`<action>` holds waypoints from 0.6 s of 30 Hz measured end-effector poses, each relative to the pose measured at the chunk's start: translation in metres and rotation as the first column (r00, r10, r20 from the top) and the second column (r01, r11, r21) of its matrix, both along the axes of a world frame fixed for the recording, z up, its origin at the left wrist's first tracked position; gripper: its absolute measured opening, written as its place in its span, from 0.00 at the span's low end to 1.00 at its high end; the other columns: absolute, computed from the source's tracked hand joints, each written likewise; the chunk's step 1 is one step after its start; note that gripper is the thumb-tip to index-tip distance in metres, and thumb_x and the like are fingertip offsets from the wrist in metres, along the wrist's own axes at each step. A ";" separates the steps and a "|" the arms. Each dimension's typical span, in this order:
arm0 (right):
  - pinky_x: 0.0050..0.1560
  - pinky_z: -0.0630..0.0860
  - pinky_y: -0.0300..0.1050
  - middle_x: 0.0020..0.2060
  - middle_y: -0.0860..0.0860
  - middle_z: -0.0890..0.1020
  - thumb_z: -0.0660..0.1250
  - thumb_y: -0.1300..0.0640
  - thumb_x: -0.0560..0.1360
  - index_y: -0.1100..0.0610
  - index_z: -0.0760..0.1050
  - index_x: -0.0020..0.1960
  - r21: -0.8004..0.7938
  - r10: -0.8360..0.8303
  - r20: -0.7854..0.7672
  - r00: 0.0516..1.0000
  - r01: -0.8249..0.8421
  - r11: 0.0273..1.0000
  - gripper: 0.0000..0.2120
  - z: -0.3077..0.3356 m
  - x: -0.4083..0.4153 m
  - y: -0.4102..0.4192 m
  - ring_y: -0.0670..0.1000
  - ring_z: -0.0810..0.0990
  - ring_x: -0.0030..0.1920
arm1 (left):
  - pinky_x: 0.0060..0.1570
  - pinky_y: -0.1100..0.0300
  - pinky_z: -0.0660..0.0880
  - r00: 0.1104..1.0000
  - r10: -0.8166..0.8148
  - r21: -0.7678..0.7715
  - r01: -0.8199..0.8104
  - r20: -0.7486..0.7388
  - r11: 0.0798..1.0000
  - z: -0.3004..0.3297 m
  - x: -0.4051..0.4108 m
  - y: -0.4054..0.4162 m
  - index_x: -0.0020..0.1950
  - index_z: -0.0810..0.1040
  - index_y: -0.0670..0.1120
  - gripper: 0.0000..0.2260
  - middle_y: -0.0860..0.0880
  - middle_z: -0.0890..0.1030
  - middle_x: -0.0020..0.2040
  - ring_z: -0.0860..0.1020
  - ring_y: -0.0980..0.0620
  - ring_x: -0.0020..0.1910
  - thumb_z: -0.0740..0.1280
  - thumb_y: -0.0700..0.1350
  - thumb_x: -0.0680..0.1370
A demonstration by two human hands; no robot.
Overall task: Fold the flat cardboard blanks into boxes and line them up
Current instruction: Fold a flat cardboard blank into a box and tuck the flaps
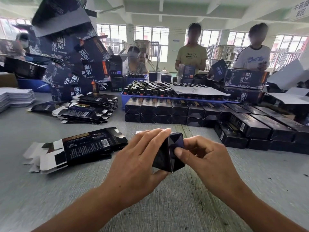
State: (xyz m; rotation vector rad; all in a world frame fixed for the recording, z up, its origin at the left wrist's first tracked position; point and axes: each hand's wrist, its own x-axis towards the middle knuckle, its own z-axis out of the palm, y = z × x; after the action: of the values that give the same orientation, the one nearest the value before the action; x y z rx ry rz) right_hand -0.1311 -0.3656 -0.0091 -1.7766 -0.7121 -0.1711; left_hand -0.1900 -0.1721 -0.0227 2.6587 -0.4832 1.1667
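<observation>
Up close, both hands are on one dark box (pixel 168 152), held just above the grey tabletop (pixel 175 206) with its folded end facing the camera. The left hand (pixel 138 158) wraps it from the left, fingers over the top, thumb underneath. The right hand (pixel 203 158) grips the right side, its thumb pressing on the end flaps. Just left lies a small pile of flat blanks (pixel 78 148), printed side up. Farther out, a bigger heap of blanks (pixel 87 108) sits left of centre. To the right, finished boxes (pixel 209 114) stand lined up in stacked rows. Behind them, a blue tray (pixel 123 97) packed with dark bottles (pixel 150 88), and people stand across the tabletop.
</observation>
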 end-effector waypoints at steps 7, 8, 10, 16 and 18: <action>0.44 0.81 0.42 0.43 0.43 0.86 0.74 0.45 0.71 0.41 0.82 0.50 -0.024 0.013 0.011 1.000 -0.013 1.000 0.08 0.002 0.001 -0.003 0.46 0.86 0.44 | 0.61 0.60 0.71 1.000 -0.014 -0.027 0.014 0.012 1.000 0.001 -0.001 -0.001 0.77 0.63 0.47 0.39 0.51 0.72 0.70 0.71 0.52 0.67 0.73 0.58 0.71; 0.44 0.81 0.42 0.44 0.43 0.86 0.73 0.42 0.70 0.41 0.81 0.50 -0.030 0.013 0.015 1.000 -0.013 0.999 0.10 0.003 0.000 -0.003 0.45 0.86 0.44 | 0.61 0.60 0.71 1.000 -0.018 -0.033 0.018 0.017 0.999 0.001 -0.001 -0.001 0.76 0.63 0.47 0.38 0.51 0.72 0.70 0.71 0.52 0.67 0.73 0.58 0.71; 0.44 0.80 0.41 0.44 0.43 0.86 0.72 0.41 0.69 0.42 0.82 0.50 -0.032 0.012 0.022 1.000 -0.012 0.999 0.11 0.003 0.000 -0.003 0.45 0.86 0.44 | 0.61 0.60 0.71 0.999 -0.023 -0.040 0.024 0.022 0.999 0.001 -0.001 -0.001 0.76 0.63 0.47 0.37 0.52 0.71 0.70 0.71 0.52 0.67 0.72 0.59 0.72; 0.47 0.82 0.42 0.54 0.39 0.83 0.73 0.31 0.66 0.39 0.72 0.67 -0.094 0.043 0.002 0.999 -0.043 0.995 0.32 -0.001 -0.005 0.000 0.42 0.84 0.53 | 0.66 0.57 0.70 0.998 -0.059 0.003 0.059 0.008 0.998 -0.001 0.000 -0.001 0.79 0.60 0.49 0.36 0.54 0.68 0.73 0.67 0.53 0.71 0.67 0.58 0.74; 0.50 0.81 0.40 0.56 0.38 0.81 0.71 0.30 0.64 0.34 0.65 0.70 -0.150 0.021 -0.006 1.000 -0.022 0.988 0.37 -0.004 -0.007 0.003 0.40 0.82 0.55 | 0.70 0.53 0.68 0.997 -0.080 0.046 0.081 -0.011 0.996 -0.004 0.001 -0.002 0.80 0.59 0.50 0.36 0.54 0.66 0.76 0.64 0.53 0.76 0.69 0.55 0.75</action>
State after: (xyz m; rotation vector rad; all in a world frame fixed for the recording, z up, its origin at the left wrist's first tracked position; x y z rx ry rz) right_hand -0.1380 -0.3629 -0.0127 -1.9110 -0.7572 -0.1007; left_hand -0.1889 -0.1743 -0.0265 2.6553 -0.6170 1.1330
